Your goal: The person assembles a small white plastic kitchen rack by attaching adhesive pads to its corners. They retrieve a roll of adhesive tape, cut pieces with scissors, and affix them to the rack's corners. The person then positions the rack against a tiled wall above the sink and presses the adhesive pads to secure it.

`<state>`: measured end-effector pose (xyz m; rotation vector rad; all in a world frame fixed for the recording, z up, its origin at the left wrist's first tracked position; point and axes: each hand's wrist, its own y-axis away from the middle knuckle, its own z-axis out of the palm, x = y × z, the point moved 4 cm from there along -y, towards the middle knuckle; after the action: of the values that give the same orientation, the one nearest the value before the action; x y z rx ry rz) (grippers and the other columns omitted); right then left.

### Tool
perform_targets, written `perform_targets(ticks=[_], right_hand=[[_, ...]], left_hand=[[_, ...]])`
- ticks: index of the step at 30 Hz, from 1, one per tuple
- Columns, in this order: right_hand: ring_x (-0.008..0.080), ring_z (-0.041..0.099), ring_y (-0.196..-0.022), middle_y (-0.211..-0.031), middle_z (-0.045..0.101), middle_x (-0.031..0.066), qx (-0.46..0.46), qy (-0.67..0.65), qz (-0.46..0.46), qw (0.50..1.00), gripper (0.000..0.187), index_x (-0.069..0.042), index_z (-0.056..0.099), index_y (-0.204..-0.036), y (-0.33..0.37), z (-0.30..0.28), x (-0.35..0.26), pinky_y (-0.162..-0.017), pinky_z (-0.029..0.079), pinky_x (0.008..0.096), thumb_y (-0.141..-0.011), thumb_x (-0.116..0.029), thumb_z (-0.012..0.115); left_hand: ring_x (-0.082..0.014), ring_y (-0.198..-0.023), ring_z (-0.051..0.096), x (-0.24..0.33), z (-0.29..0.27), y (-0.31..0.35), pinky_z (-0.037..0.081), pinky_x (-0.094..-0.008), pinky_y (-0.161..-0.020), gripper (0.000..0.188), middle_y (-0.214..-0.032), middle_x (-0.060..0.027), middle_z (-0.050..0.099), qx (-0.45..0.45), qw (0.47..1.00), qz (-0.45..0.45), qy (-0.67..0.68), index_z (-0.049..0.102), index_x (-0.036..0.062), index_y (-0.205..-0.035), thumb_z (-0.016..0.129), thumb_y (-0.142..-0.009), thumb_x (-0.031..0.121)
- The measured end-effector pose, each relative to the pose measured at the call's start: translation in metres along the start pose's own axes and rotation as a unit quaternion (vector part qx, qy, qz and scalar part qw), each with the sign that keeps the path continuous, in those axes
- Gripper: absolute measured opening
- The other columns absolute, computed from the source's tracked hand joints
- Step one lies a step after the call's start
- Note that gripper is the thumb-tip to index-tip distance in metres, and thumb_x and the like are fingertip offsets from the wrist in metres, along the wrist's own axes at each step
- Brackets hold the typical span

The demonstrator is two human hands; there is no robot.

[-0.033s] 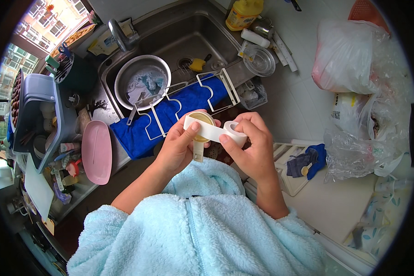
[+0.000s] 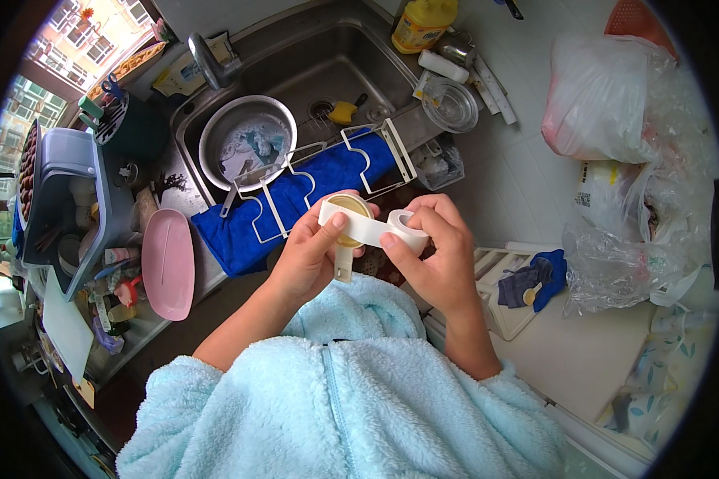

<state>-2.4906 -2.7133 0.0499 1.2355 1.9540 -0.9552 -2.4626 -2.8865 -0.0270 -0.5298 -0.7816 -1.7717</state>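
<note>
In my left hand (image 2: 302, 254) is a round yellowish disc with a pale rim (image 2: 358, 205) and a short flat tab hanging below it. My left thumb presses the loose end of a white tape strip (image 2: 366, 231) across the disc's face. From there the strip runs to a roll of white tape (image 2: 411, 234), pinched between the thumb and fingers of my right hand (image 2: 447, 259). Just beyond my hands, a white wire rack (image 2: 278, 209) lies on a blue towel (image 2: 233, 246) at the sink's near edge.
A metal pot (image 2: 209, 152) with cloudy water stands in the steel sink (image 2: 327, 48). To the left are a pink oval tray (image 2: 168, 267) and a grey dish bin (image 2: 100, 211). Plastic bags (image 2: 603, 96) and dark blue cloths (image 2: 547, 279) lie on the right.
</note>
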Motion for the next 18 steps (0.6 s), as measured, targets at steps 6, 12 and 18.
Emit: perform_targets(ticks=[6, 12, 18], right_hand=[[0.0197, 0.064, -0.083, -0.102, 0.062, 0.0114, 0.025, 0.01, -0.032, 0.999, 0.03, 0.001, 0.06, -0.081, -0.002, 0.004, -0.004, -0.065, 0.052, 0.0316, -0.081, -0.019, 0.083], [0.0236, 0.067, -0.08, -0.101, 0.059, 0.0094, 0.053, 0.054, -0.082, 0.994, 0.033, -0.003, 0.06, -0.084, -0.003, 0.006, -0.009, -0.063, 0.055, 0.0346, -0.078, -0.023, 0.086], [0.0226, 0.067, -0.073, -0.101, 0.059, 0.0086, 0.051, 0.051, -0.086, 0.994, 0.034, -0.004, 0.06, -0.084, -0.004, 0.009, -0.012, -0.061, 0.055, 0.0345, -0.075, -0.022, 0.088]], left_hand=[[-0.0137, -0.105, 0.064, -0.005, -0.001, 0.0, 0.057, -0.0282, -0.082, 0.053, -0.123, -0.007, 0.064, -0.046, 0.989, -0.048, 0.13, 0.046, 0.0094, -0.147, 0.062, -0.104, 0.037], [-0.0138, -0.104, 0.065, -0.006, 0.001, 0.001, 0.055, -0.0287, -0.08, 0.051, -0.122, -0.0045, 0.063, 0.023, 0.996, -0.043, 0.076, 0.045, 0.0169, -0.146, 0.055, -0.106, 0.046], [-0.0135, -0.107, 0.065, -0.005, 0.002, 0.002, 0.054, -0.0307, -0.083, 0.043, -0.124, -0.0036, 0.064, 0.02, 0.998, -0.026, 0.05, 0.047, 0.0185, -0.142, 0.047, -0.109, 0.046]])
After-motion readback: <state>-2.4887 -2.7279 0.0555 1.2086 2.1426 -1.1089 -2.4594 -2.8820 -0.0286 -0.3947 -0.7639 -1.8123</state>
